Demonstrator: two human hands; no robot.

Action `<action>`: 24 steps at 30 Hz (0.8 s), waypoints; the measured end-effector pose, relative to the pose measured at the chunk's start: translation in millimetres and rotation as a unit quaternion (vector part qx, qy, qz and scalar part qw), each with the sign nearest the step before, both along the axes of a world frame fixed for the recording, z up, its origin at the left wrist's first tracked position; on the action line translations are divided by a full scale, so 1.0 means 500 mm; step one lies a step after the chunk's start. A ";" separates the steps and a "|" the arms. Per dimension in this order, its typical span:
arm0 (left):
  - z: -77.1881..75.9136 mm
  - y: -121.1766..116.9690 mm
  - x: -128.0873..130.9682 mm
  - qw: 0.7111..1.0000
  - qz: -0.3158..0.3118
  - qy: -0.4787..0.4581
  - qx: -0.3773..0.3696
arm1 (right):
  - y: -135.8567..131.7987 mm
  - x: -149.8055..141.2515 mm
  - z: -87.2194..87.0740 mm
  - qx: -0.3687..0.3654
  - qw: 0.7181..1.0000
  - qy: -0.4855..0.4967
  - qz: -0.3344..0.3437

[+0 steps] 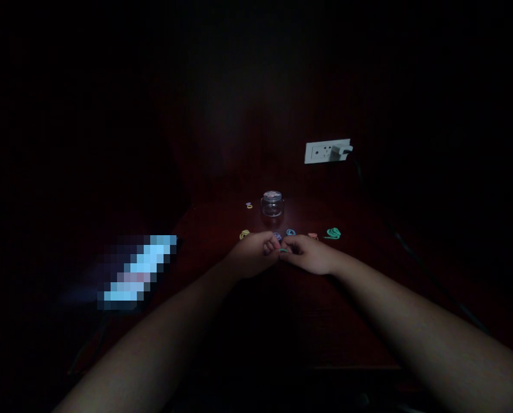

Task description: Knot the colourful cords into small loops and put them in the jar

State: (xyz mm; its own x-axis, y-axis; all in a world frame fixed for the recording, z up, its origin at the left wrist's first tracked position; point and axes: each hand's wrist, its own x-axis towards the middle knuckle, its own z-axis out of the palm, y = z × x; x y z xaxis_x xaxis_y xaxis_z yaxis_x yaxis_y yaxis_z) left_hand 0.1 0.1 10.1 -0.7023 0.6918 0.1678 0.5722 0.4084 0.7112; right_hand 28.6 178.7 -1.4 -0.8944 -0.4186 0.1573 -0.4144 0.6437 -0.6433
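Note:
My left hand (259, 252) and my right hand (310, 254) meet over the dark red table, fingers pinched together. Between their fingertips is a small green elastic band (283, 250). Just beyond my hands lie small piles of loops: yellow bands (244, 234) by my left hand, purple bands (277, 236) and blue bands (291, 232) behind the fingers, and orange bands (313, 236) beside my right hand. Farther right sits a pile of green bands (333, 233). My hands partly hide the nearer piles.
A clear lidded jar (272, 205) stands behind the piles, with a couple of loose bands (249, 205) to its left. A blurred lit screen (140, 272) is at the left. On the wall is a white socket (321, 151) with a plug; a cable (437, 281) runs along the right.

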 end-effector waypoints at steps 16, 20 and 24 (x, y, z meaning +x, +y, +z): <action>0.006 -0.009 -0.002 0.988 -0.048 0.115 -0.094 | 0.003 0.000 0.004 0.019 0.999 -0.040 0.006; 0.008 -0.008 -0.002 0.986 -0.056 0.115 -0.103 | 0.002 0.002 0.007 -0.003 0.998 -0.050 0.028; 0.009 -0.005 0.000 0.988 -0.069 0.090 -0.107 | 0.004 0.002 0.005 0.003 0.998 -0.050 0.025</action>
State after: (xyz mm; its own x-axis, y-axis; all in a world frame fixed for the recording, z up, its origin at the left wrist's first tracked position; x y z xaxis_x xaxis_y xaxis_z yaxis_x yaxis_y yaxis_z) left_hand -0.2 -2.6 14.6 -0.5716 0.8116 0.1210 0.7416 0.4479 0.4994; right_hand 29.4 180.7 1.1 -0.8840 -0.4631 0.0648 -0.3789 0.6283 -0.6794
